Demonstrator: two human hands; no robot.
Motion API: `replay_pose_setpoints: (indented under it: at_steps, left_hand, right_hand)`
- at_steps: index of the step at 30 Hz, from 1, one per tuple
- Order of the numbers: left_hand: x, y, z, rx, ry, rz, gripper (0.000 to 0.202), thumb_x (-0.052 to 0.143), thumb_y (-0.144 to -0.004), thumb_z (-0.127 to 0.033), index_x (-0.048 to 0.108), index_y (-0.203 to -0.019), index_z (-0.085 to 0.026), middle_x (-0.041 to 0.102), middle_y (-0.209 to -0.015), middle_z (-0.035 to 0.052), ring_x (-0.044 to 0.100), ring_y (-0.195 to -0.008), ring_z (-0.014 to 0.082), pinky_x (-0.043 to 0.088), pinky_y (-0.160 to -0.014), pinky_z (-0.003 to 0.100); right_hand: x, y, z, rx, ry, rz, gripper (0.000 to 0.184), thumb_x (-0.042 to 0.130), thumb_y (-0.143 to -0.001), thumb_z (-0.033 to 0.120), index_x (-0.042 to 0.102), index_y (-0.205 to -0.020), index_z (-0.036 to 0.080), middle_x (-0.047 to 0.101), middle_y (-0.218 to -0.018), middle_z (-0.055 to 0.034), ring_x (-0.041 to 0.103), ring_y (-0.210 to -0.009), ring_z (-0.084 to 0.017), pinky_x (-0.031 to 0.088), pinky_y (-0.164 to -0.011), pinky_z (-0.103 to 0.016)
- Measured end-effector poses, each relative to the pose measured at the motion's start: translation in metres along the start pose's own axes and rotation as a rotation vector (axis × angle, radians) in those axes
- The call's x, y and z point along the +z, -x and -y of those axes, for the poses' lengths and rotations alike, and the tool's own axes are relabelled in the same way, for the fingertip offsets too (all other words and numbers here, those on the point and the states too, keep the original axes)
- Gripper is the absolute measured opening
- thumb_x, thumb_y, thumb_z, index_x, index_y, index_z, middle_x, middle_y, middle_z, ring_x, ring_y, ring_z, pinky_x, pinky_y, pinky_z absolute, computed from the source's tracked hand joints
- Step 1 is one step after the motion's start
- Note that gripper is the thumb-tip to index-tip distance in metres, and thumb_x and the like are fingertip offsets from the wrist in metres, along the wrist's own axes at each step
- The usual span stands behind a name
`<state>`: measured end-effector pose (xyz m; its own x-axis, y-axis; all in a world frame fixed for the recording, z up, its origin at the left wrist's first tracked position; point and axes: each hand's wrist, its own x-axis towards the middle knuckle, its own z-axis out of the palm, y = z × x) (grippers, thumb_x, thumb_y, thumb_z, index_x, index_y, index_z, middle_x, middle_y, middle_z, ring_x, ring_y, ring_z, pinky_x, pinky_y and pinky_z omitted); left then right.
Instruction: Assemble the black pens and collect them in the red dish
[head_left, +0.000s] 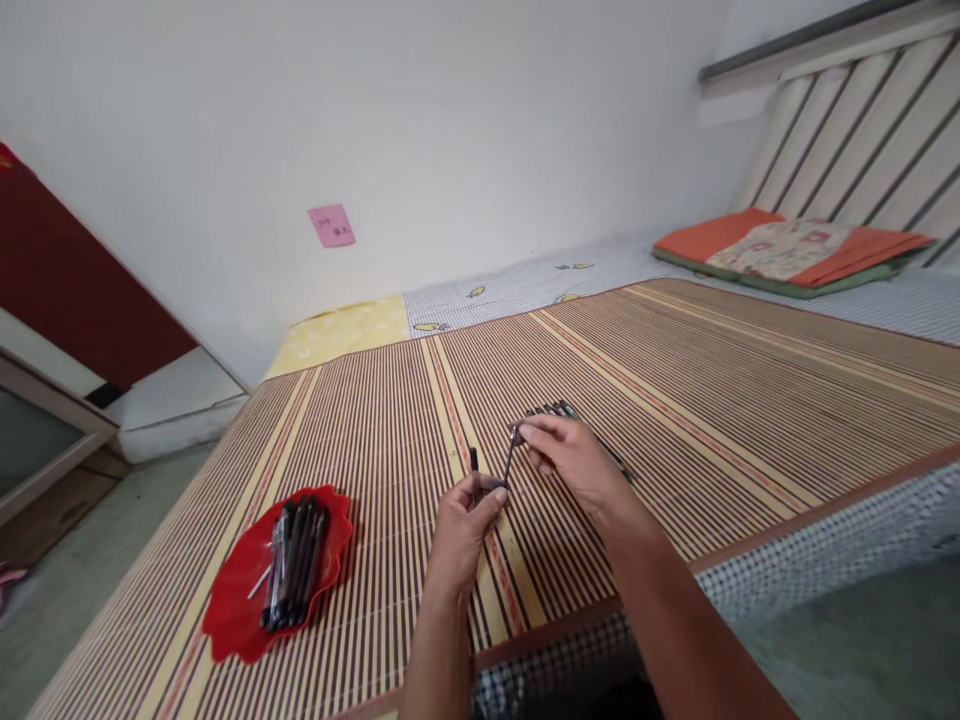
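Thin refill (510, 466) pinched in the right hand (574, 465), fingers closed tight. Its lower end meets the black barrel (473, 459) gripped by the left hand (465, 520), just above the bamboo mat (675, 400) on the bed. The right hand also clutches a bundle of pens (555, 409). Over on the left, the red plate (225, 620) carries a stack of pens (296, 560). By my reckoning that's a good share handled, with the bundle left.
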<state>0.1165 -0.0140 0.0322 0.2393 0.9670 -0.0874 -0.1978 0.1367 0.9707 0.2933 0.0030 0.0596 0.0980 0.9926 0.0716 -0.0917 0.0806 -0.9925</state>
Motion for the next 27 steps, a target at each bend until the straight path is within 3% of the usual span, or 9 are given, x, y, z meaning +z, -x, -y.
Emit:
replay_pose_setpoints:
  at_steps: [6, 11, 15, 21, 27]
  left_hand:
    - [0.004, 0.000, 0.000, 0.039, -0.032, -0.021, 0.026, 0.082, -0.068, -0.035, 0.067, -0.077, -0.016, 0.057, -0.071, -0.0015, 0.048, -0.065, 0.0108, 0.037, -0.063, 0.022]
    - [0.004, 0.000, -0.002, 0.068, -0.121, 0.007, 0.028, 0.076, -0.077, -0.043, 0.069, -0.082, -0.016, 0.059, -0.071, 0.0004, 0.044, -0.061, 0.0113, 0.033, -0.058, 0.022]
    - [0.005, 0.003, -0.006, 0.094, -0.209, 0.041, 0.047, 0.055, -0.092, -0.057, 0.073, -0.100, -0.014, 0.059, -0.068, 0.0024, 0.040, -0.055, 0.0121, 0.031, -0.054, 0.024]
    - [0.005, 0.005, -0.006, 0.064, -0.275, 0.072, 0.049, 0.054, -0.093, -0.057, 0.073, -0.113, -0.016, 0.066, -0.082, 0.0069, 0.043, -0.060, 0.0142, 0.033, -0.056, 0.025]
    - [0.009, 0.004, -0.005, 0.071, -0.313, 0.086, 0.047, 0.056, -0.093, -0.055, 0.075, -0.112, -0.017, 0.063, -0.078, 0.0057, 0.043, -0.062, 0.0149, 0.033, -0.057, 0.024]
  right_hand:
    - [0.006, 0.003, 0.005, 0.031, -0.075, 0.035, 0.028, 0.073, -0.076, 0.042, 0.067, -0.085, 0.016, 0.057, -0.055, 0.0051, 0.047, -0.047, -0.007, 0.035, -0.046, -0.021]
    - [0.003, 0.003, 0.009, 0.046, -0.144, 0.033, 0.031, 0.078, -0.071, 0.042, 0.066, -0.082, 0.016, 0.069, -0.070, -0.0007, 0.064, -0.059, -0.011, 0.053, -0.058, -0.024]
    - [-0.010, 0.002, 0.016, -0.031, -0.238, -0.099, 0.030, 0.081, -0.070, 0.039, 0.068, -0.083, 0.016, 0.069, -0.070, -0.0002, 0.066, -0.061, -0.011, 0.058, -0.062, -0.026]
    - [-0.027, 0.008, 0.035, -0.236, -0.411, -0.371, 0.020, 0.079, -0.074, 0.033, 0.068, -0.083, 0.018, 0.069, -0.075, 0.0002, 0.067, -0.064, -0.010, 0.059, -0.065, -0.024]
    - [-0.024, 0.010, 0.039, -0.289, -0.342, -0.425, 0.017, 0.075, -0.079, 0.032, 0.066, -0.084, 0.019, 0.069, -0.077, -0.0005, 0.066, -0.065, -0.011, 0.057, -0.065, -0.025]
